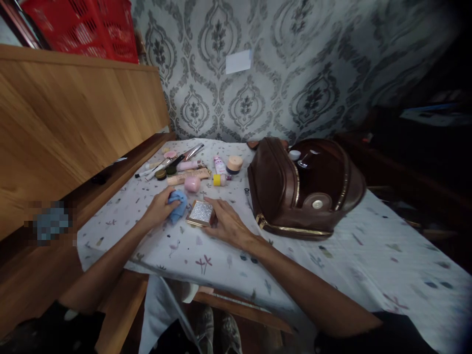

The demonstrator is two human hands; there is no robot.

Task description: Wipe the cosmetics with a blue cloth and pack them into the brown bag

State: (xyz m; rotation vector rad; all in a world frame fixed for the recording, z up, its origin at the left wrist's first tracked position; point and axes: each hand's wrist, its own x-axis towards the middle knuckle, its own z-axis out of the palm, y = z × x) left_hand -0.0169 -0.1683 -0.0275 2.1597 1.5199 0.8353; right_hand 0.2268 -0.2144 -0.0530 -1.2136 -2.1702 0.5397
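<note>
My left hand (162,207) is closed around a crumpled blue cloth (177,206), low over the patterned tablecloth. Beside it, my right hand (229,222) grips the right side of a square compact (201,213) with a glittery silver top and gold edges. The cloth and the compact are close together but apart. Just beyond them stands a small pink jar-like item (192,184). Behind that lie a peach-coloured tube (189,176), a yellow-capped bottle (219,180), a pink-and-white tube (220,166) and a round jar with a peach lid (235,164).
An open brown leather bag (273,187) stands to the right, with a few items showing in its mouth. Several brushes and cosmetics, including a black-handled brush (179,160), lie at the back left. A wooden panel (77,113) bounds the left side, with a red basket (84,29) on top.
</note>
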